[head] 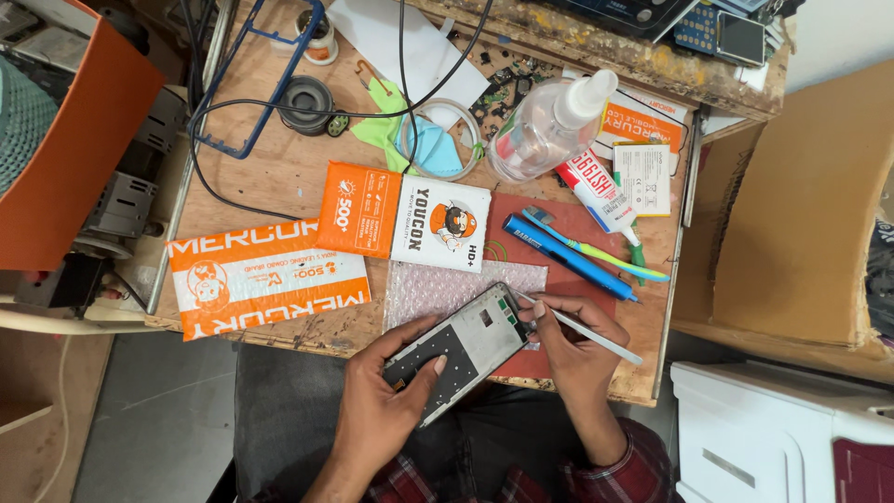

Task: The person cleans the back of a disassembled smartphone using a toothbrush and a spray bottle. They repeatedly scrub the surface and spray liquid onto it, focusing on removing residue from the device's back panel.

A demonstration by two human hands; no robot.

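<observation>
A phone frame [463, 349] is gripped steady by the left hand [386, 401] while tweezers [582, 331], seemingly, are pinched in the right hand [577, 349].

Long orange-and-white flat package [265, 279]: at left front edge of tabletop [279, 177], lying flat. Small orange square packet [359, 209]: just behind it, touching a white square packet [440, 224] with an orange cartoon figure. Orange-and-white flat box [644, 119] and white label card [643, 179]: right rear, near right edge. Small screen module [741, 37], dark: right rear corner.
</observation>
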